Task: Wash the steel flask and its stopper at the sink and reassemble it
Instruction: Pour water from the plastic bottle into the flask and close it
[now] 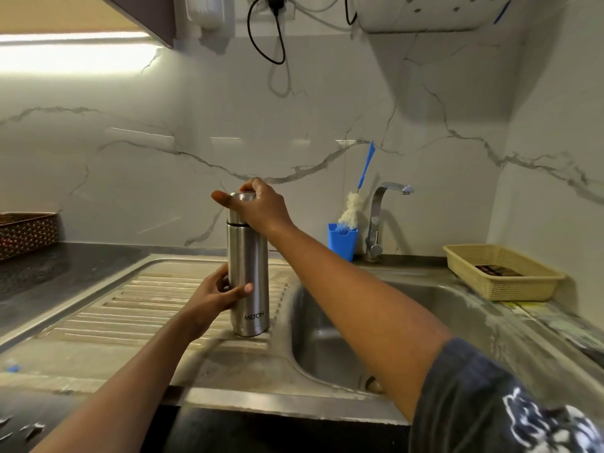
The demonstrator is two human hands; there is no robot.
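Observation:
A tall steel flask (250,256) stands upright on the ribbed drainboard (137,308), just left of the sink basin (330,331). My left hand (217,294) grips its lower body, thumb across the front. My right hand (258,206) wraps around the steel cap (238,207) at the top, thumb stretched out to the left. The stopper is not visible; the cap hides the flask's mouth.
A tap (382,217) rises behind the basin. Left of the tap, a blue holder (341,241) carries a bottle brush (354,197). A cream plastic basket (503,271) sits at the sink's right rim. A brown woven tray (27,232) rests on the dark counter at far left.

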